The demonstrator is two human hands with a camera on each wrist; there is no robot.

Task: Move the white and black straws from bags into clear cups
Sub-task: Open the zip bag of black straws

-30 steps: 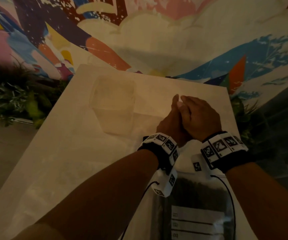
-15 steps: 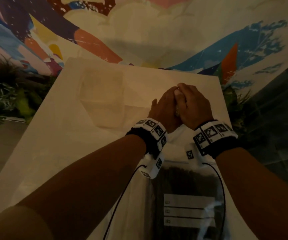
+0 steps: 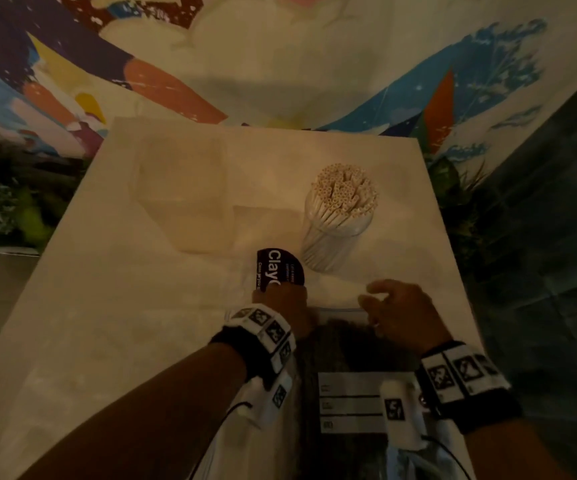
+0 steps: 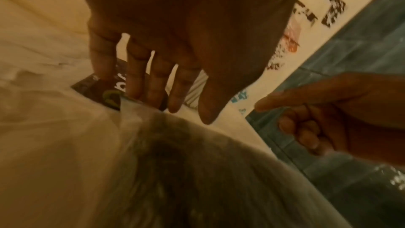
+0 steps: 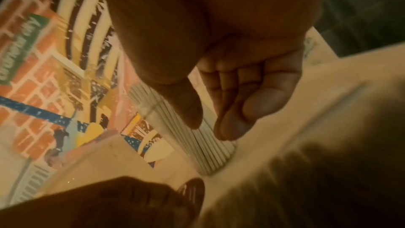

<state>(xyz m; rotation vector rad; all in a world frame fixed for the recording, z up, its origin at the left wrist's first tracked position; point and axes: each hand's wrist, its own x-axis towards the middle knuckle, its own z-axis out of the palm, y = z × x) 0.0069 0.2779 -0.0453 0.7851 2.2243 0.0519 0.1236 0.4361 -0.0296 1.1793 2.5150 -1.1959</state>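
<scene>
A clear cup [image 3: 339,233] packed with white straws [image 3: 344,190] stands upright on the pale table [image 3: 107,306]. A clear zip bag of black straws [image 3: 345,351] lies at the near edge, under both wrists. My left hand [image 3: 276,292] rests its straight fingers [image 4: 136,79] on a black printed label [image 3: 278,268] just beyond the bag's left corner. My right hand [image 3: 373,296] hovers over the bag's top edge, near the cup's base, with its fingers [image 5: 232,110] loosely curled and holding nothing. The cup [image 5: 192,138] shows just past them.
A clear square container [image 3: 183,188] stands at the table's far left. A painted mural wall [image 3: 280,64] rises behind the table. Plants [image 3: 6,202] flank the left side, and dark tiled floor [image 3: 539,254] lies to the right.
Both hands were pressed together over the cup farther out. They have parted and drawn back toward the bag, which uncovers the cup of white straws.
</scene>
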